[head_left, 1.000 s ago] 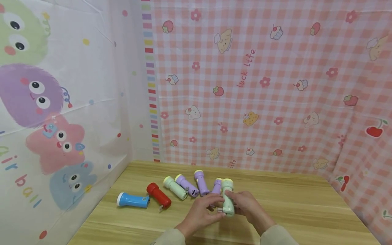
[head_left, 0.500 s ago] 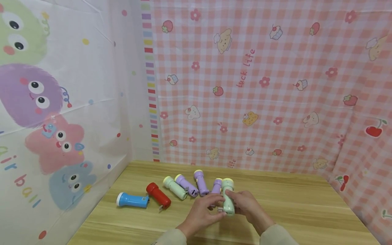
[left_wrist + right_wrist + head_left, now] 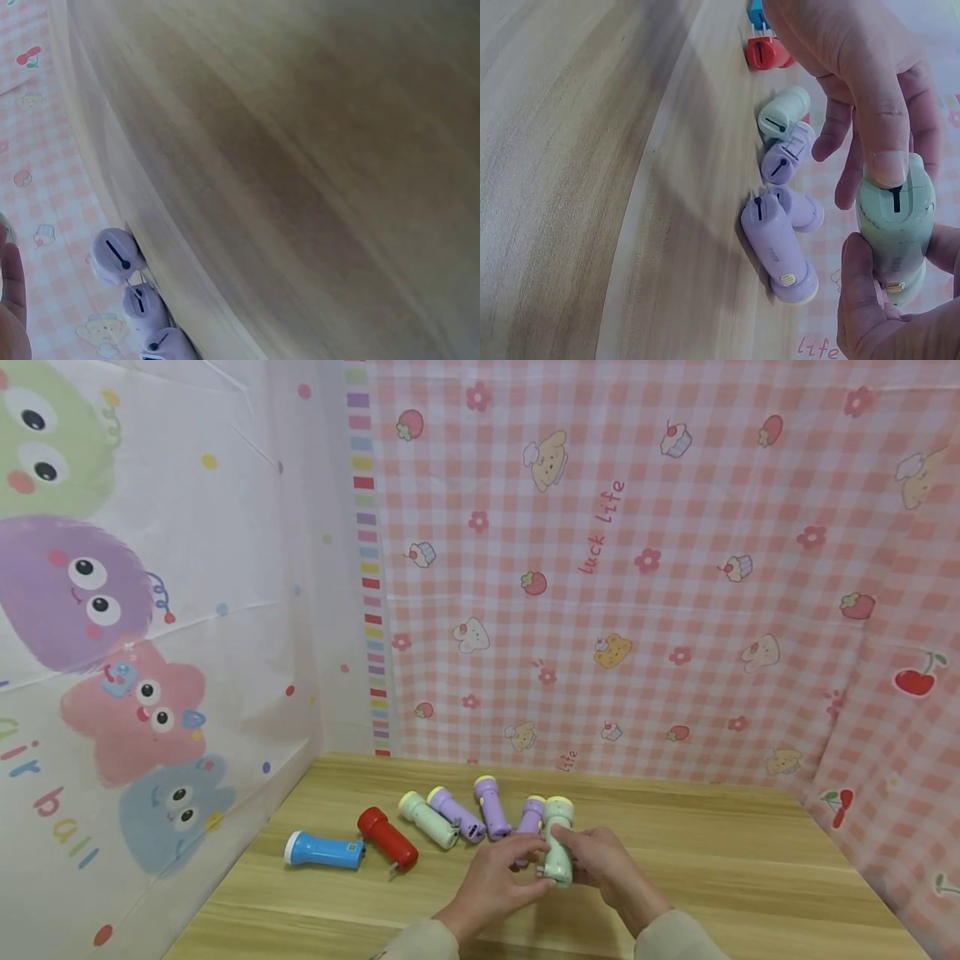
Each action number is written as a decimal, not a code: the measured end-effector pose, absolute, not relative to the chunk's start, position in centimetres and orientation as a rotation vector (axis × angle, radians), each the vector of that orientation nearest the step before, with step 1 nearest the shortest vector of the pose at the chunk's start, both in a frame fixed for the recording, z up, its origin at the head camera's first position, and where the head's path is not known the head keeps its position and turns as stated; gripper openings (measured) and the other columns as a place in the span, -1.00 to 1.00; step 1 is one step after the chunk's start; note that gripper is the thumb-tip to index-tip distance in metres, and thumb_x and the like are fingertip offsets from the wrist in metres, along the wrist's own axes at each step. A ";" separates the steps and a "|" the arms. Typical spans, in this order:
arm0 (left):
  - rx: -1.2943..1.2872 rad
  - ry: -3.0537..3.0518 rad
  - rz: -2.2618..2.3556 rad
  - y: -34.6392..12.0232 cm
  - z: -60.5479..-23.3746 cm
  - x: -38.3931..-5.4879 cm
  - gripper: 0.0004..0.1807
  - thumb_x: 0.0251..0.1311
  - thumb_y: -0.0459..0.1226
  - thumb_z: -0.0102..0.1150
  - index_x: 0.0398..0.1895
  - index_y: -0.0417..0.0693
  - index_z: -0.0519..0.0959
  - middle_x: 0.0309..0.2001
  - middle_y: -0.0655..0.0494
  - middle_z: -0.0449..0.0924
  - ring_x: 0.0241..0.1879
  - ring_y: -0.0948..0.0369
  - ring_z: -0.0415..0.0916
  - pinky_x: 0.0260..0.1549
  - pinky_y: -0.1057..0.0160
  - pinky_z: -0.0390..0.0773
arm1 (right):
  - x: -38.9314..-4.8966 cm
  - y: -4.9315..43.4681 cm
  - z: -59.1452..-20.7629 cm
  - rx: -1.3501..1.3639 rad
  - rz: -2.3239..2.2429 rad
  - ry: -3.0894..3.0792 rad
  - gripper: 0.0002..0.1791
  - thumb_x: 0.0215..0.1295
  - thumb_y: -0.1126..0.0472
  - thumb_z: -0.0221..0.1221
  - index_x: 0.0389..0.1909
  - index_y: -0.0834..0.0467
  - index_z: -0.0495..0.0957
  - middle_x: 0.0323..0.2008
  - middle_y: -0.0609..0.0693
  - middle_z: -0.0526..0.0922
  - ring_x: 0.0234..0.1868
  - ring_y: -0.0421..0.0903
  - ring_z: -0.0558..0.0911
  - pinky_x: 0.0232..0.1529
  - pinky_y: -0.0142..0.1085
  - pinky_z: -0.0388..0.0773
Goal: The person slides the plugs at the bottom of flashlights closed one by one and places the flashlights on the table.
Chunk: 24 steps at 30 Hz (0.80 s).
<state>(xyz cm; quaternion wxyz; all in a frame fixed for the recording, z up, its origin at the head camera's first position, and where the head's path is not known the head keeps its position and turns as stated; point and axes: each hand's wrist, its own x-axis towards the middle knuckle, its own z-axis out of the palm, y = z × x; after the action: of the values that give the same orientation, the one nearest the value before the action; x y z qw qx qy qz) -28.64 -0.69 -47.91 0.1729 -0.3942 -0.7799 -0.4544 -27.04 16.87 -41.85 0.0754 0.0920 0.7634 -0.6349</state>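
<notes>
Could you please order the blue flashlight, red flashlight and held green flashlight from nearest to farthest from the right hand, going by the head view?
1. Held green flashlight: in the right hand.
2. Red flashlight: to that hand's left.
3. Blue flashlight: farther left, beyond the red one.

And there's the checked cloth [image 3: 652,493] behind the bench [image 3: 735,852], cherries [image 3: 917,681] out right, goggle-eyed monsters [image 3: 56,597] down the white cloth [image 3: 247,543] left!

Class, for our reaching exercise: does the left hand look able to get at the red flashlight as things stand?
Probably yes: only bare table shows between the left hand and the red flashlight. It would first need to leave the green flashlight it touches, which the right hand grips.
</notes>
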 end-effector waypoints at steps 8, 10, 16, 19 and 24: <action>-1.105 -2.216 -1.281 -0.6 -48.2 -28.9 -0.58 -0.02 -0.27 0.53 -0.05 -0.07 0.61 0.00 0.10 0.65 -0.21 0.14 0.68 -0.26 0.27 0.66 | -27.1 16.6 -42.2 0.292 -1.955 2.280 -0.49 0.47 0.10 0.11 -0.14 0.60 0.48 -0.36 0.18 0.66 -0.38 -0.07 0.68 -0.24 -0.15 0.68; -1.100 -2.217 -1.274 -0.5 -48.1 -28.8 -0.57 -0.03 -0.28 0.54 -0.06 -0.07 0.60 -0.01 0.10 0.65 -0.21 0.14 0.68 -0.26 0.27 0.66 | -27.0 16.5 -42.3 0.292 -1.962 2.283 -0.50 0.47 0.10 0.12 -0.15 0.59 0.49 -0.37 0.17 0.66 -0.39 -0.07 0.68 -0.24 -0.15 0.68; -1.064 -2.244 -1.247 -0.2 -48.0 -28.5 -0.56 -0.04 -0.27 0.55 -0.07 -0.04 0.58 -0.03 0.12 0.65 -0.20 0.16 0.67 -0.25 0.31 0.65 | -26.8 16.3 -42.4 0.287 -1.970 2.298 -0.51 0.47 0.11 0.10 -0.18 0.58 0.52 -0.40 0.14 0.66 -0.40 -0.08 0.67 -0.25 -0.16 0.68; -1.051 -2.261 -1.195 -0.1 -48.0 -28.4 -0.56 -0.04 -0.23 0.55 -0.07 0.01 0.58 -0.05 0.17 0.65 -0.20 0.21 0.65 -0.24 0.34 0.63 | -26.7 16.4 -42.5 0.294 -1.974 2.293 -0.52 0.48 0.11 0.09 -0.18 0.58 0.53 -0.41 0.13 0.66 -0.40 -0.08 0.67 -0.26 -0.16 0.68; -1.058 -2.268 -1.077 0.0 -48.2 -28.5 -0.55 -0.06 -0.16 0.56 -0.08 0.06 0.58 -0.09 0.23 0.64 -0.20 0.26 0.60 -0.23 0.45 0.55 | -26.6 16.6 -42.8 0.311 -1.988 2.286 -0.52 0.47 0.12 0.10 -0.15 0.58 0.50 -0.41 0.14 0.67 -0.39 -0.06 0.68 -0.27 -0.15 0.69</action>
<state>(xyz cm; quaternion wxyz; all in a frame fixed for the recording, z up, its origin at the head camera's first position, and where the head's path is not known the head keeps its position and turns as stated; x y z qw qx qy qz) -28.54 -0.01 -48.21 0.2071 -0.3798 -0.8144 -0.3869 -26.62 16.56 -42.75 0.0482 0.1019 0.7497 -0.6521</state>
